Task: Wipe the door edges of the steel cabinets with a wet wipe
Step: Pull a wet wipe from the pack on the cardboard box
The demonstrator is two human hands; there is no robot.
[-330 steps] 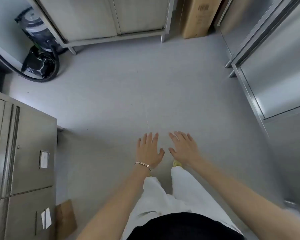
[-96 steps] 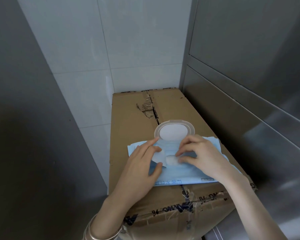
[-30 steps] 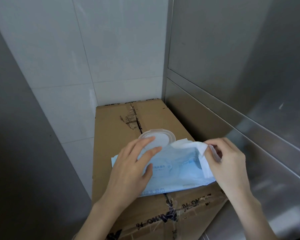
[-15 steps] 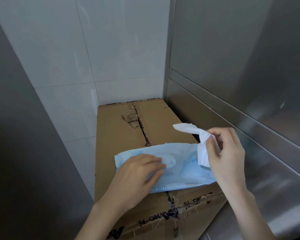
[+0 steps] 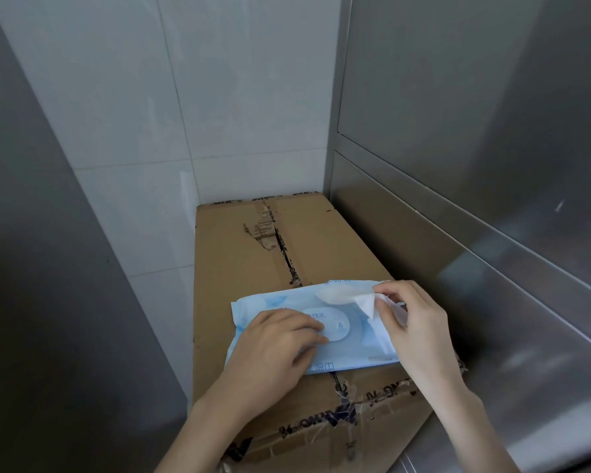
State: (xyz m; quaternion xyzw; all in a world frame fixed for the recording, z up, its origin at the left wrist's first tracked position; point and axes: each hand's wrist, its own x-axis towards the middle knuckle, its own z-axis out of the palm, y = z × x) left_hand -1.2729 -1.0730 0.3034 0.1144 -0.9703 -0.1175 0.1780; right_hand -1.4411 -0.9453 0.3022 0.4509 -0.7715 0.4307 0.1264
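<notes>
Currently the left hand (image 5: 276,343) lies on the wet-wipe pack (image 5: 354,351), fingers bent, fingertips pressing down on its round lid (image 5: 335,327). The right hand (image 5: 415,324) is clamped on a white wet wipe (image 5: 365,303), pinched between thumb and fingers, low over the pack's end nearest that hand. The two hands are apart, with the pack's label between them.

Under both hands the pack rests on a taped cardboard box (image 5: 287,254). Just beyond the right hand stands the steel cabinet (image 5: 475,216), its panel seams in view and untouched. Ahead of the hands is a tiled wall (image 5: 236,114), and beyond the left hand a second grey steel face (image 5: 31,233).

Change noted: a second ago the lid stood open and the wipe was trailing from the opening. Half a second ago the lid was down and the wipe was raised clear of the pack. Now the right hand has dropped back toward the pack with the wipe, while the left stays on the lid.

Finding: the wipe is free and the pack is closed, so fetching looks complete. No wiping has begun; the next step is judged to be carrying the wipe to a cabinet door edge.
</notes>
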